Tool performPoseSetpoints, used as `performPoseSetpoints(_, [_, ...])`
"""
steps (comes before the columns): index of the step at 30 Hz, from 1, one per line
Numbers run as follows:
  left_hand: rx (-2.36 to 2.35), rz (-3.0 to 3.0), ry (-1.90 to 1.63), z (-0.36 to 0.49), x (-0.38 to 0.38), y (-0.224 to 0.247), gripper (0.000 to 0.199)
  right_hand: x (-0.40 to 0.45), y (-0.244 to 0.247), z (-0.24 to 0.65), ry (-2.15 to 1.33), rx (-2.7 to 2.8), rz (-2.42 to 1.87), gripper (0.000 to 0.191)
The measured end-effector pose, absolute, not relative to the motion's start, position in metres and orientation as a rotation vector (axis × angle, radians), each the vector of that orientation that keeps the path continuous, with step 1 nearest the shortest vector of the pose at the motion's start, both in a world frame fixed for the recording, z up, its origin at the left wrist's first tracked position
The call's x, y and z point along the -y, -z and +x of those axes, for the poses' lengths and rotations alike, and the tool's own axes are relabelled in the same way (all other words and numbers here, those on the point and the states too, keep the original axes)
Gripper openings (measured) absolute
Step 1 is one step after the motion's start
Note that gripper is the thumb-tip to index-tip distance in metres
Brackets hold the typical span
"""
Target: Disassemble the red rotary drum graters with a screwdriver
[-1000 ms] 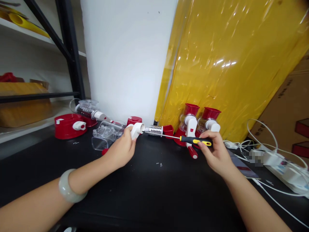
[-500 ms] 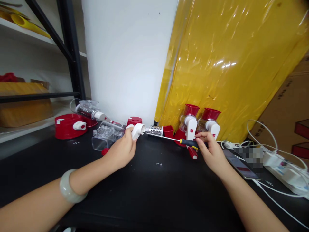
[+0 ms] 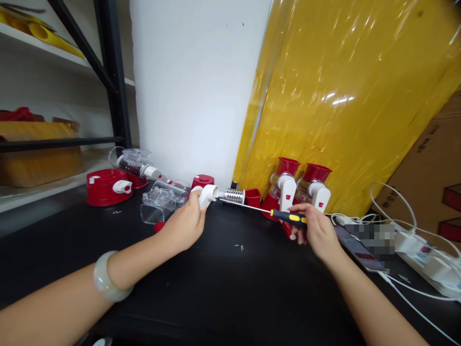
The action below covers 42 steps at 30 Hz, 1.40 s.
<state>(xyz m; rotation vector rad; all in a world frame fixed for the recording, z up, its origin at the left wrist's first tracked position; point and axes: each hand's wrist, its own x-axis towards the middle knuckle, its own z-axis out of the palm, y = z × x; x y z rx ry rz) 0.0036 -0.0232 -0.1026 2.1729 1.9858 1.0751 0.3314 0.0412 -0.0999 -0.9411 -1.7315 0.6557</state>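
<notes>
My left hand [image 3: 187, 221] grips a white plastic piece [image 3: 207, 194] with its round opening facing right. In my right hand [image 3: 315, 228] is the dark handle of a yellow-marked screwdriver [image 3: 290, 217], fingers closed round its end. The thin shaft points left, its tip at the white piece's opening. Just behind the shaft lies a metal grater drum [image 3: 233, 195], with a small red part [image 3: 252, 196] beside it. Two red and white rotary graters [image 3: 287, 187] stand upright behind my right hand. Clear plastic housings [image 3: 156, 202] lie left of my left hand.
A red base [image 3: 108, 187] and another grater assembly [image 3: 135, 166] are at the left, by a black-framed shelf [image 3: 115, 110]. Small white bits [image 3: 239, 247] lie on the black table [image 3: 223, 293]. A phone [image 3: 360, 250], cables and a power strip [image 3: 428, 264] are at the right.
My right hand has shifted slightly right and down, and its fingers now wrap round the screwdriver handle's end. My left hand still holds the white piece. The whole view has shifted slightly.
</notes>
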Motion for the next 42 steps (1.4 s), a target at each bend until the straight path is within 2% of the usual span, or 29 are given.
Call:
performPoseSetpoints(4, [-2.015, 2.155, -1.055, 0.002, 0.022, 0.102, 0.049, -0.04, 0.097, 0.333, -0.306, 1.766, -0.883, 0.028])
performPoseSetpoints(6, [-2.011, 2.148, -1.081, 0.0, 0.021, 0.102, 0.047, -0.037, 0.094, 0.33, -0.242, 1.78, -0.782, 0.024])
performPoseSetpoints(12, [-1.986, 2.127, -1.082, 0.0, 0.02, 0.103, 0.048, -0.03, 0.092, 0.326, -0.461, 1.722, -0.675, 0.038])
performPoseSetpoints(16, [-1.998, 2.134, -1.061, 0.002, 0.021, 0.104, 0.049, -0.034, 0.096, 0.331, -0.605, 1.753, -0.82, 0.036])
performPoseSetpoints(20, [-2.022, 2.146, -1.023, 0.001, 0.022, 0.104, 0.048, -0.038, 0.096, 0.336, -0.355, 1.803, -0.954, 0.03])
performPoseSetpoints(24, [-1.991, 2.148, -1.075, 0.0, 0.019, 0.103, 0.048, -0.037, 0.092, 0.334, -0.227, 1.819, -0.739, 0.024])
performPoseSetpoints(29, [-1.999, 2.132, -1.067, -0.001, 0.018, 0.105, 0.048, -0.035, 0.092, 0.331, -0.477, 1.763, -0.656, 0.038])
performPoseSetpoints(33, [-1.994, 2.151, -1.032, 0.001, 0.02, 0.106, 0.047, -0.039, 0.095, 0.333, -0.706, 1.745, -0.803, 0.037])
performPoseSetpoints(35, [-1.989, 2.158, -1.019, 0.001, 0.021, 0.106, 0.046, -0.039, 0.094, 0.334, -0.645, 1.781, -0.912, 0.039])
performPoseSetpoints(39, [-1.971, 2.139, -1.059, 0.001, 0.019, 0.106, 0.048, -0.036, 0.09, 0.334, -0.307, 1.792, -0.796, 0.024])
performPoseSetpoints(42, [-1.955, 2.131, -1.091, 0.001, 0.017, 0.107, 0.048, -0.033, 0.088, 0.333, -0.363, 1.806, -0.656, 0.026])
